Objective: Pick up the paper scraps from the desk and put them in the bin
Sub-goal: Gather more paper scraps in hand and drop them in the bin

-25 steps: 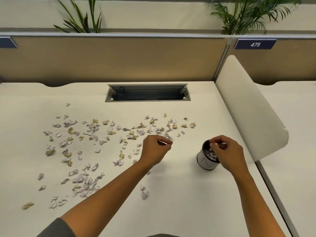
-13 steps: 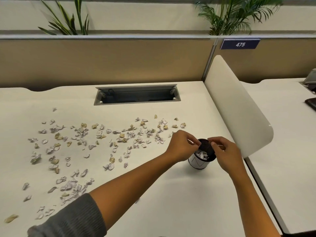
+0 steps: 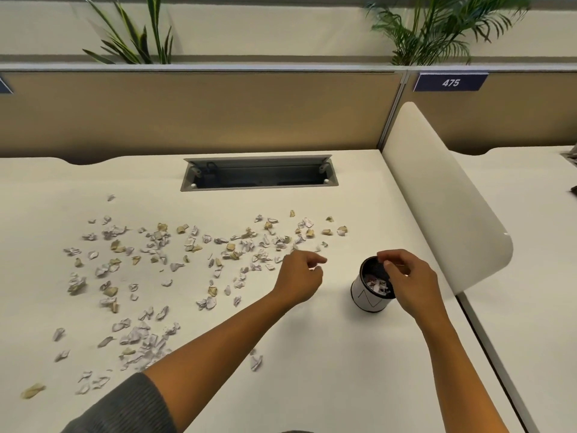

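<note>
The left hand (image 3: 299,278), which half a second ago was at the rim of the bin (image 3: 371,289), has drawn back to the left. It now sits over the counter (image 3: 312,385) near the right edge of the paper scraps (image 3: 162,264), fingers curled in with the forefinger pointing out; whether it pinches a scrap cannot be told. The right hand (image 3: 407,281) remains over the bin's mouth, thumb and fingertips pinched together, though anything between them is too small to see. There is one bin, a small white cylinder with a dark inside, already holding some scraps. Scraps too many to count, white and tan, are scattered over the left and middle of the counter. One open cable tray (image 3: 259,177) lies behind them. Two plants (image 3: 437,29) stand behind the partition.
</note>
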The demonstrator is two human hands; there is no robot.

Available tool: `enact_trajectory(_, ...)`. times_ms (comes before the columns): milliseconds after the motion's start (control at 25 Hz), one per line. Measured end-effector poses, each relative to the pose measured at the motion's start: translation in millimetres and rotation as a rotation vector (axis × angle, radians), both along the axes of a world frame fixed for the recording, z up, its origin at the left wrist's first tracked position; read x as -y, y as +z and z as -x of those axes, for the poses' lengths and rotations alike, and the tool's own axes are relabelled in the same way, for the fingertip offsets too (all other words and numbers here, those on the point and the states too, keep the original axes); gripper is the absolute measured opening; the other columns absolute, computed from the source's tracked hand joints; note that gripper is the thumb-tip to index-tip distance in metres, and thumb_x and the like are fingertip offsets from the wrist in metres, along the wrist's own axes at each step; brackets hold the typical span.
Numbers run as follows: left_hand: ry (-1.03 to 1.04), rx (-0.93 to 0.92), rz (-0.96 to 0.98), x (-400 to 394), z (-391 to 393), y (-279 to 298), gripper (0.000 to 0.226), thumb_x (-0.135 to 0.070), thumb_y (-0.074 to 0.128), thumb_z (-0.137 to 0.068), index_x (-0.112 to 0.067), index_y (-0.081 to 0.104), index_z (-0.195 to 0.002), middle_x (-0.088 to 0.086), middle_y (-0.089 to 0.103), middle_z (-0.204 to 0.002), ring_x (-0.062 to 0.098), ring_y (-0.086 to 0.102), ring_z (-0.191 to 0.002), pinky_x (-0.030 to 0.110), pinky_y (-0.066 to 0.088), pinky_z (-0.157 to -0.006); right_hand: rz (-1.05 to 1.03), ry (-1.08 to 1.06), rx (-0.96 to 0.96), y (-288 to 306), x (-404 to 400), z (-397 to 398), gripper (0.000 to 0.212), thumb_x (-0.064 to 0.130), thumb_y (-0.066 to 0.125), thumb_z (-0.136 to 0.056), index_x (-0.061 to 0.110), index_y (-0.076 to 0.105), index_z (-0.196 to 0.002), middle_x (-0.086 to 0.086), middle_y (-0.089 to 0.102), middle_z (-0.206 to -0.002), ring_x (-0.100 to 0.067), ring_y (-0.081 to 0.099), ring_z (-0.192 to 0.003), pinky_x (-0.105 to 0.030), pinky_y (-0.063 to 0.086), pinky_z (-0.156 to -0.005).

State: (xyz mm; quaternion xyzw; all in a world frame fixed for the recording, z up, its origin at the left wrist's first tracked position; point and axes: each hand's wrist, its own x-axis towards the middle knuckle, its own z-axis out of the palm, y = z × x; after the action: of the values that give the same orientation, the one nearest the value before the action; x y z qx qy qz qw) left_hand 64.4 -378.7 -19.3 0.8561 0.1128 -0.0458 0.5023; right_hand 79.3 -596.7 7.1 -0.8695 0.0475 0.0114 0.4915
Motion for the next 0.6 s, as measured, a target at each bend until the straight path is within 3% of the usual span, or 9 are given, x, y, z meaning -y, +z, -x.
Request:
enact_trajectory(80, -0.038, -0.065, -0.157, -23, 6, -19, 0.036, -0.016, 0.058, -0.088, -0.017, 0.063, -0.124, 0.001, 0.059, -0.133, 0.015, 0.053, -0.125, 0.022, 0.041, -0.1, -0.023, 0.031, 0.021, 3, -13, -2, 0.022, 0.013, 0.057, -0.094, 0.03, 0.071, -0.099, 0.018, 0.072, -0.097, 0.013, 0.062, -0.088, -0.007, 0.044, -0.073)
enact_trajectory(160, -0.072, -0.136, -0.304, -46, 11, -34, 0.052, -0.023, 0.061, -0.089, -0.017, 0.047, -0.139, 0.003, 0.04, -0.151, 0.019, 0.035, -0.14, 0.028, 0.029, -0.111, -0.039, 0.057, 0.039, 6, -29, -4, 0.022, 0.014, 0.058, -0.094, 0.03, 0.071, -0.099, 0.017, 0.072, -0.096, 0.006, 0.065, -0.089, -0.016, 0.049, -0.078)
enact_trajectory(240, -0.117, -0.168, -0.452, -64, 10, -42, 0.069, -0.032, 0.064, -0.088, -0.018, 0.033, -0.148, 0.005, 0.021, -0.16, 0.023, 0.018, -0.148, 0.035, 0.019, -0.12, -0.028, 0.099, 0.055, 8, -46, -5, 0.021, 0.015, 0.059, -0.093, 0.031, 0.071, -0.098, 0.018, 0.072, -0.093, 0.004, 0.064, -0.085, -0.011, 0.047, -0.074)
enact_trajectory(320, -0.148, -0.168, -0.526, -79, 5, -47, 0.079, -0.038, 0.066, -0.087, -0.02, 0.025, -0.152, 0.007, 0.011, -0.163, 0.025, 0.007, -0.151, 0.041, 0.013, -0.122, -0.035, 0.171, 0.068, 7, -66, -4, 0.019, 0.013, 0.06, -0.093, 0.028, 0.071, -0.097, 0.018, 0.071, -0.094, 0.007, 0.062, -0.085, -0.003, 0.044, -0.067)
enact_trajectory(440, -0.174, -0.173, -0.47, -93, -5, -51, 0.076, -0.032, 0.061, -0.093, -0.026, 0.017, -0.154, 0.006, 0.001, -0.164, 0.025, -0.001, -0.151, 0.04, 0.013, -0.123, -0.05, 0.266, 0.055, -2, -93, -7, 0.017, 0.013, 0.061, -0.092, 0.027, 0.07, -0.097, 0.019, 0.071, -0.097, 0.008, 0.061, -0.088, -0.003, 0.045, -0.067)
enact_trajectory(600, -0.209, -0.157, -0.523, -101, -13, -58, 0.06, -0.007, 0.047, -0.096, -0.027, 0.032, -0.15, 0.008, 0.009, -0.162, 0.026, 0.008, -0.151, 0.038, 0.028, -0.118, 0.021, 0.371, -0.036, -23, -121, -19, 0.015, 0.019, 0.061, -0.093, 0.03, 0.067, -0.101, 0.018, 0.067, -0.101, 0.003, 0.062, -0.09, -0.013, 0.047, -0.074)
